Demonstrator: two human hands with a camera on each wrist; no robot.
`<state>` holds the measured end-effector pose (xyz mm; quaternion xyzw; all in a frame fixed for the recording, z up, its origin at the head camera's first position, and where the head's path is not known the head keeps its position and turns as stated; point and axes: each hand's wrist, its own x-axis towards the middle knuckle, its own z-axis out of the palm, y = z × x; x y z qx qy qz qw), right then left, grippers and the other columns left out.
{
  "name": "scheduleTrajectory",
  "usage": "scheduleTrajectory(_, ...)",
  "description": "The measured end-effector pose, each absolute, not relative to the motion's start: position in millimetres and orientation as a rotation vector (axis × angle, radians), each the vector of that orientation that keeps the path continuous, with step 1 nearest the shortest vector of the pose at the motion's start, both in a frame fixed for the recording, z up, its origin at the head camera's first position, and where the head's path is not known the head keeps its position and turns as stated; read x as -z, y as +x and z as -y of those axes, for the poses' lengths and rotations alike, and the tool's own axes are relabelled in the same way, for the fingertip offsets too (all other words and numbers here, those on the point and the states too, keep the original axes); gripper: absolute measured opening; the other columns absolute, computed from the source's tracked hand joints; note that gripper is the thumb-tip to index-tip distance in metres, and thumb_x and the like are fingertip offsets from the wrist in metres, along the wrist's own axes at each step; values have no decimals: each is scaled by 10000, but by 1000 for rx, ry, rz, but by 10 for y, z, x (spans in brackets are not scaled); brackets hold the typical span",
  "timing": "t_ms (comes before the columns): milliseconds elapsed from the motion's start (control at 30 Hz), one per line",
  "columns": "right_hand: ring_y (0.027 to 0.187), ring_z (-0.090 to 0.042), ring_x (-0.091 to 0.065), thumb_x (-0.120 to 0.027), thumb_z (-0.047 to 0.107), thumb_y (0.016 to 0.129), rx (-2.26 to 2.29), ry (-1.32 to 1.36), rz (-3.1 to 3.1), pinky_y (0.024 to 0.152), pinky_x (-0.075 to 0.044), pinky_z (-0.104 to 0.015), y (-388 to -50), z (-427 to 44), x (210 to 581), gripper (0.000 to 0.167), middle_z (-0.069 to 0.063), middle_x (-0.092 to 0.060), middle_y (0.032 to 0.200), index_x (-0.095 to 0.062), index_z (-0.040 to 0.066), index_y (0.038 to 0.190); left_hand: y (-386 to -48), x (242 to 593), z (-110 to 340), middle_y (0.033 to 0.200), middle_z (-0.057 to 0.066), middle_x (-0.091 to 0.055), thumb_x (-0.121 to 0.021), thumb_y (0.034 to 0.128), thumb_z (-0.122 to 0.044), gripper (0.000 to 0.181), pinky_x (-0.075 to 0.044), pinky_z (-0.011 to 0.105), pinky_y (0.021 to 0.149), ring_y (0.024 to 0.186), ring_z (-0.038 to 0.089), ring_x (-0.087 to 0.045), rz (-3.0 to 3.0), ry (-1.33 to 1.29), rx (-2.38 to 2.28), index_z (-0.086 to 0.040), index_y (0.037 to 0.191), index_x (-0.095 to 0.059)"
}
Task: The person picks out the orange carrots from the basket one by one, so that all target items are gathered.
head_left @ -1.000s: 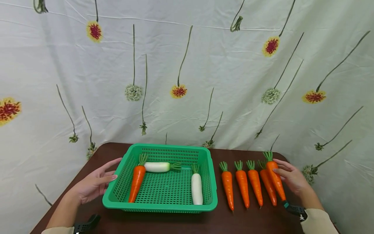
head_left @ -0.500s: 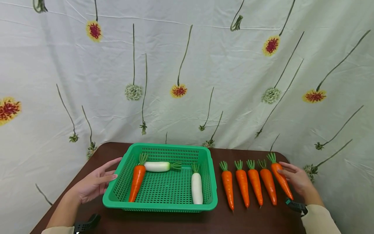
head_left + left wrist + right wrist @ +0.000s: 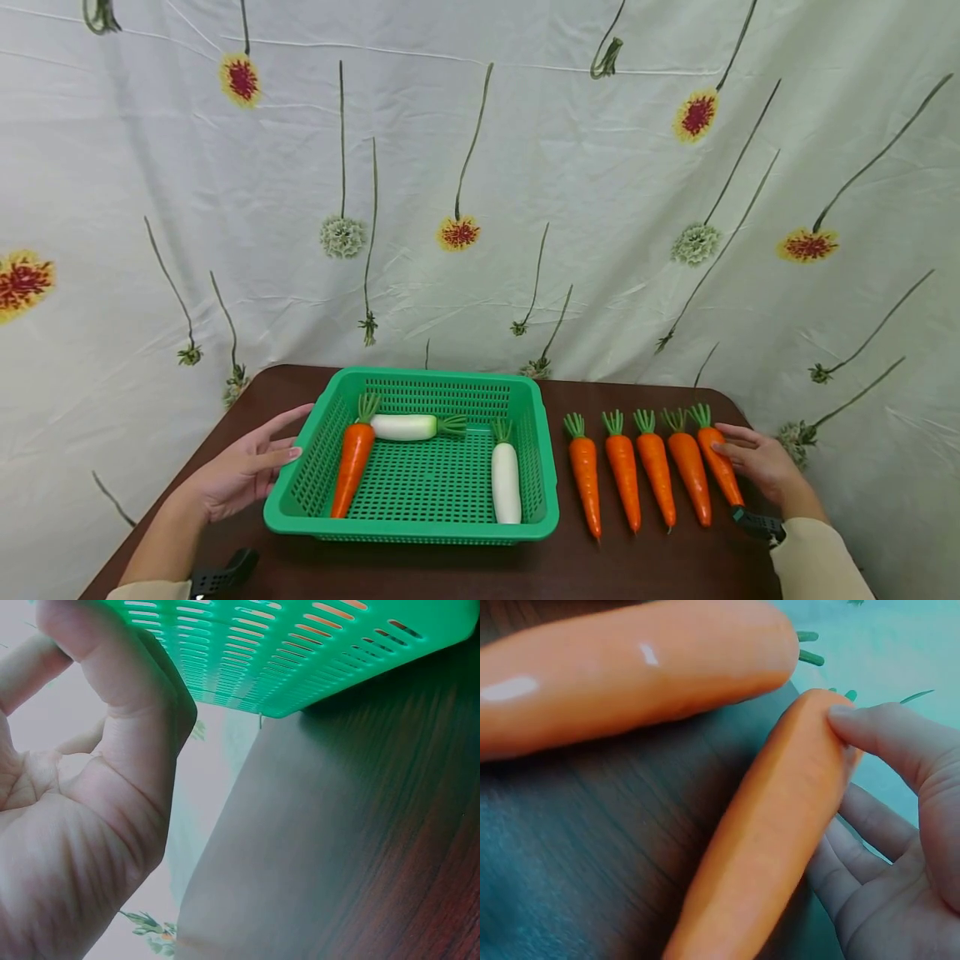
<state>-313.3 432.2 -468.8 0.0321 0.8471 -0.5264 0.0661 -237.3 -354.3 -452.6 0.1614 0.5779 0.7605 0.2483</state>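
My right hand (image 3: 765,465) pinches a carrot (image 3: 720,463) at the right end of a row of several carrots. The right wrist view shows the thumb on that carrot (image 3: 761,832) near its leafy top, with the other fingers behind it. Its nearest neighbour in the row, another carrot (image 3: 689,471), lies just to the left. My left hand (image 3: 243,469) is at the left side of a green plastic basket (image 3: 411,527), fingers extended and thumb near the rim. In the left wrist view the hand (image 3: 97,795) is beside the slotted basket wall (image 3: 300,652).
Inside the basket lie a carrot (image 3: 352,468) on the left, a white radish (image 3: 405,427) lying crosswise at the back and another white radish (image 3: 506,483) on the right. More carrots (image 3: 584,483) lie on the dark table (image 3: 420,575). A flowered cloth (image 3: 600,150) hangs behind.
My right hand has brought the carrot from above its neighbour, first rightward and down, then slightly left to the row's end. My left hand and the basket have stayed put.
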Motion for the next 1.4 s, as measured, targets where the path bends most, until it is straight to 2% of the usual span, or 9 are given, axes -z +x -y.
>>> scheduleTrajectory(100, 921, 46, -652, -665, 260, 1014, 1541, 97, -2577, 858, -607, -243, -3142, -4324, 4664, 699, -73, -678, 1266, -362, -106, 1526, -2379, 4531, 3549, 1421, -11, -621, -352, 1108, -29, 680, -550, 543, 983, 1178, 293, -707, -1569, 442, -2071, -285, 1651, -32)
scheduleTrajectory(200, 927, 70, -627, -643, 265, 1026, 1495, 101, -2605, 890, -616, -287, -3147, -4323, 4641, 687, -211, -634, 1345, -359, -110, 1526, -2385, 4535, 3555, 1422, -9, -617, -348, 1108, -27, 679, -549, 543, 986, 1183, 293, -704, -1564, 447, -2070, -292, 1650, -37)
scheduleTrajectory(333, 1020, -4, -645, -649, 303, 1022, 1432, 115, -2646, 960, -609, -370, -3158, -4320, 4630, 704, -345, -508, 1457, -371, -107, 1522, -2393, 4538, 3557, 1426, -18, -616, -349, 1107, -27, 677, -544, 549, 986, 1190, 296, -701, -1570, 452, -2067, -290, 1649, -39)
scheduleTrajectory(567, 1107, -118, -663, -675, 339, 1003, 1392, 118, -2645, 990, -596, -398, -3155, -4320, 4639, 747, -363, -457, 1490, -366, -90, 1532, -2385, 4511, 3558, 1424, -35, -619, -349, 1107, -27, 673, -546, 550, 983, 1185, 293, -704, -1582, 448, -2062, -295, 1648, -50)
scheduleTrajectory(900, 1209, -236, -635, -613, 308, 1042, 1391, 67, -2600, 1015, -583, -431, -3155, -4310, 4612, 722, -382, -374, 1532, -301, -89, 1559, -2390, 4506, 3568, 1447, -35, -602, -328, 1107, -14, 698, -556, 543, 977, 1178, 295, -706, -1546, 484, -2063, -281, 1653, 17)
scheduleTrajectory(1400, 1071, -53, -645, -638, 255, 1030, 1472, 129, -2587, 952, -610, -351, -3168, -4325, 4687, 709, -376, -432, 1501, -309, -80, 1561, -2392, 4512, 3545, 1440, -30, -610, -336, 1106, -17, 691, -553, 545, 980, 1180, 300, -706, -1551, 478, -2064, -279, 1650, -1)
